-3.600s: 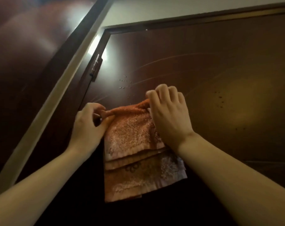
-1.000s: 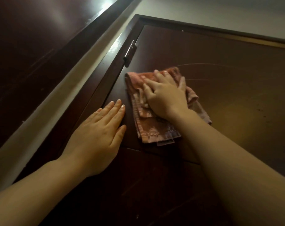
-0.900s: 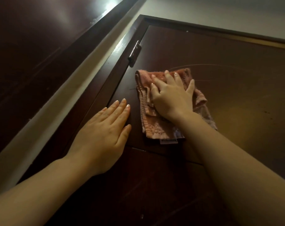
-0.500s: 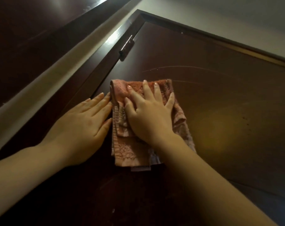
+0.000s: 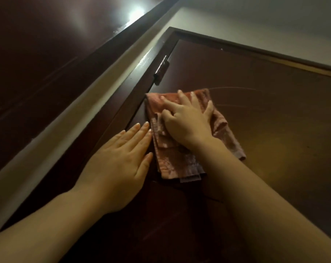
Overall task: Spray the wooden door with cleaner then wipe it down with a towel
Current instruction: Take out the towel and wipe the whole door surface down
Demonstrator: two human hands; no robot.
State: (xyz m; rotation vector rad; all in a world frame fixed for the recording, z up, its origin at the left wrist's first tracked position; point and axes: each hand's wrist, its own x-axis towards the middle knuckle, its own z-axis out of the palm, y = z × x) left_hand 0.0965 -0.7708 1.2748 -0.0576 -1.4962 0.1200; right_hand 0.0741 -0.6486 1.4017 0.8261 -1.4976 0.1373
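A folded reddish towel (image 5: 172, 160) lies flat against the dark wooden door (image 5: 274, 130), just below its hinge (image 5: 161, 72), a left hand (image 5: 121, 158) flat beside it.

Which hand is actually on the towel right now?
The right hand: fingers spread, it presses the folded orange towel against the wooden door. The left hand lies flat on bare wood beside the towel's left edge, not on it.
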